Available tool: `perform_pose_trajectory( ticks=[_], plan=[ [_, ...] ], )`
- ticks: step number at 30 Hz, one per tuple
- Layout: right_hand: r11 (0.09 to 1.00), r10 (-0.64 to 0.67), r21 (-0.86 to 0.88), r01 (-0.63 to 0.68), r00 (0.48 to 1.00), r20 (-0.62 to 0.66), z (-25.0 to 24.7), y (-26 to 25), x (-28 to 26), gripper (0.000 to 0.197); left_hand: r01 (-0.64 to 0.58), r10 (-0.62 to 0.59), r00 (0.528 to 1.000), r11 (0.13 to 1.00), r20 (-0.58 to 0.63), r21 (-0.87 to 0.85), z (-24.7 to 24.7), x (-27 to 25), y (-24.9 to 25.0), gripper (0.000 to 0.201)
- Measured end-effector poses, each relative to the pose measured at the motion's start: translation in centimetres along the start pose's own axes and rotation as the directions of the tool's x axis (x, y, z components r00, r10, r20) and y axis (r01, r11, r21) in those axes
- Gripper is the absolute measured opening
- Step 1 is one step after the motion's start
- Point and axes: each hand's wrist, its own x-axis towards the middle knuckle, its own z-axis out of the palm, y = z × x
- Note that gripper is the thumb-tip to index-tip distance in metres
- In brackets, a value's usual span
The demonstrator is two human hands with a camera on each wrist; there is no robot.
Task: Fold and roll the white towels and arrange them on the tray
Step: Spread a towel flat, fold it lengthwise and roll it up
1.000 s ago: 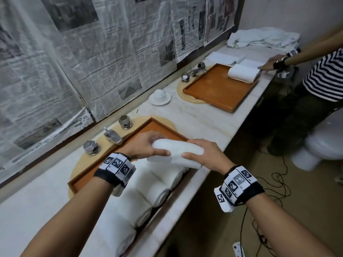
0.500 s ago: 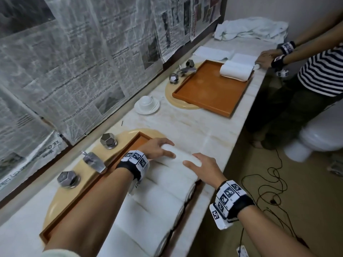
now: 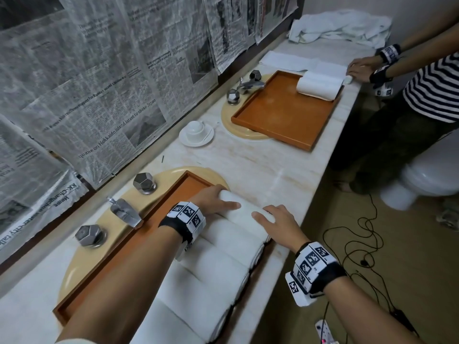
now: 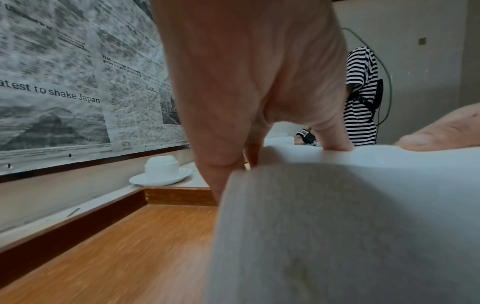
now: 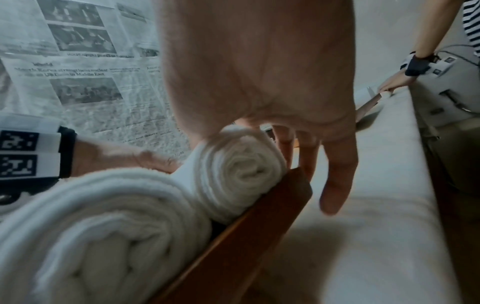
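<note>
An orange-brown tray (image 3: 139, 234) lies over the near sink and holds a row of several rolled white towels (image 3: 211, 266). The farthest roll (image 3: 244, 207) lies at the row's far end, against the tray's end wall. My left hand (image 3: 216, 199) rests on its left end, fingers straight down the far side (image 4: 246, 82) and thumb flat on top. My right hand (image 3: 270, 219) lies flat on its right end. In the right wrist view those fingers (image 5: 335, 185) hang straight past the tray rim (image 5: 246, 226) beside the roll's spiral end (image 5: 241, 170).
A second tray (image 3: 280, 112) farther along the counter holds one rolled towel (image 3: 318, 88), beside another person's hands (image 3: 357, 69). Between the trays stands a cup on a saucer (image 3: 196, 131). Taps (image 3: 124, 212) line the wall. Loose towels (image 3: 340, 26) are heaped at the far end.
The roll that both hands held above the tray now lies in it at the far end of the row. Both hands have loosened and rest on it.
</note>
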Motion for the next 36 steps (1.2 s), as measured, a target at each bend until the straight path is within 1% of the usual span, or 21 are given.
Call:
perform_pose_trajectory(
  ticks=[2, 5, 7, 9, 10, 12, 17, 20, 22, 24, 26, 28, 30, 32, 36],
  plan=[
    [0.999, 0.005, 0.053, -0.006, 1.0, 0.021, 0.3, 0.3, 0.2, 0.066, 0.031, -0.031, 0.999, 0.999, 0.012, 0.016, 0.0, -0.1, 0.0, 0.087],
    [1.0, -0.013, 0.027, 0.013, 1.0, 0.005, 0.2, 0.5, 0.7, 0.066, 0.071, -0.071, 0.997, 0.997, 0.012, 0.03, 0.0, 0.0, 0.0, 0.096],
    [1.0, -0.022, 0.003, 0.022, 1.0, 0.006, 0.1, 0.5, 0.9, 0.059, 0.079, -0.079, 0.997, 0.996, 0.006, 0.034, 0.0, 0.1, -0.1, 0.099],
    [1.0, -0.021, -0.01, 0.021, 1.0, 0.005, 0.1, 0.5, 0.9, 0.046, 0.081, -0.081, 0.997, 0.996, 0.006, 0.03, 0.1, 0.0, -0.1, 0.102],
    [1.0, -0.021, -0.006, 0.021, 1.0, 0.001, 0.1, 0.4, 0.8, 0.044, 0.078, -0.078, 0.997, 0.997, 0.006, 0.027, 0.1, -0.1, -0.2, 0.102],
    [1.0, -0.016, 0.001, 0.016, 1.0, -0.004, 0.0, 0.4, 0.7, 0.048, 0.076, -0.076, 0.997, 0.997, 0.002, 0.025, 0.2, -0.2, -0.1, 0.099],
    [1.0, -0.017, 0.025, 0.017, 1.0, -0.022, 0.3, 0.4, 0.0, 0.067, 0.058, -0.057, 0.998, 0.998, -0.039, 0.016, 0.5, -0.9, 0.3, 0.093],
    [0.999, -0.039, 0.031, 0.04, 0.998, -0.053, 0.2, 0.3, -0.9, 0.074, 0.035, -0.032, 0.992, 0.999, -0.126, 0.023, 0.6, -2.0, 0.2, 0.09],
    [0.996, -0.085, -0.015, 0.084, 0.993, -0.087, -0.1, 0.2, -1.6, 0.076, -0.019, 0.024, 0.978, 0.999, -0.206, 0.03, 0.5, -3.1, -0.3, 0.08],
    [0.986, -0.141, -0.099, 0.131, 0.984, -0.105, -0.6, -0.1, -2.3, 0.074, -0.05, 0.048, 0.963, 0.999, -0.266, 0.003, 0.3, -4.9, -1.0, 0.072],
    [0.966, -0.207, -0.181, 0.186, 0.972, -0.107, -1.0, -0.7, -3.1, 0.074, -0.03, 0.024, 0.952, 0.999, -0.304, -0.018, 0.3, -7.4, -1.5, 0.076],
    [0.939, -0.281, -0.237, 0.249, 0.954, -0.108, -1.2, -1.2, -3.9, 0.074, -0.003, 0.001, 0.939, 1.0, -0.343, -0.004, 0.6, -10.1, -2.0, 0.076],
    [0.911, -0.349, -0.266, 0.315, 0.932, -0.093, -1.4, -1.6, -4.9, 0.074, 0.025, -0.022, 0.923, 1.0, -0.384, 0.003, 1.6, -13.3, -2.4, 0.072],
    [0.881, -0.41, -0.285, 0.378, 0.91, -0.06, -1.6, -2.1, -6.1, 0.074, 0.057, -0.062, 0.904, 0.998, -0.422, -0.026, 2.8, -16.5, -3.0, 0.071],
    [0.836, -0.481, -0.282, 0.471, 0.876, 0.036, -1.2, -3.4, -8.6, 0.078, 0.14, -0.162, 0.871, 0.987, -0.463, -0.083, 5.7, -22.8, -4.2, 0.07]
  ],
)
